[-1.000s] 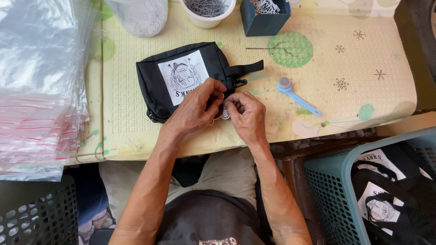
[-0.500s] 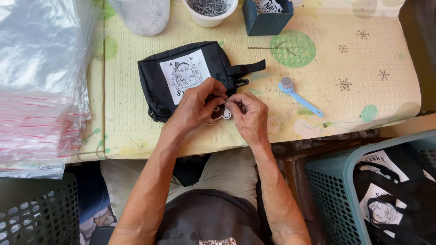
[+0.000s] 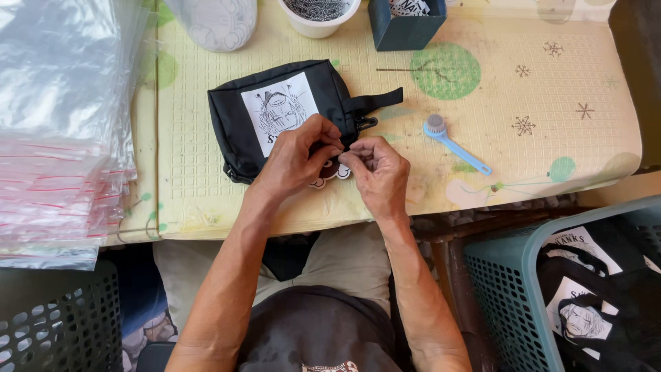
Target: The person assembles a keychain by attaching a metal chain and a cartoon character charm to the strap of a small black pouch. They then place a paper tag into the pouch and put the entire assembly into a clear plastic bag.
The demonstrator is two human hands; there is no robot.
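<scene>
hands meet at the pouch's front edge

both hands work at the near edge of the black pouch [image 3: 282,120], which lies flat on the yellow mat [image 3: 551,83] covering the desk. the left hand [image 3: 292,160] rests over the pouch's lower right corner, fingers curled and pinched together. the right hand [image 3: 379,172] faces it, its fingertips [image 3: 348,157] pinched on something small that is mostly hidden. a little cartoon charm [image 3: 329,176] peeks out just beneath the two hands; i cannot tell whether either grip is clamped on it or on a ring or clip beside it.

compared with a second ago, the hands sit in nearly the same place and the pouch has not shifted; only the fingers have closed in a touch. the work looks like fine fiddling at one spot.

the hands are close to the mat's near edge, with the person's lap just below. the blue brush [image 3: 454,143] lies to the right, well apart. the cup [image 3: 320,12] and dark box [image 3: 405,24] stand at the far edge. a stack of clear bags [image 3: 62,138] fills the left side, and a teal basket [image 3: 509,275] holding more pouches sits at lower right. open mat lies to the right of the brush.
</scene>
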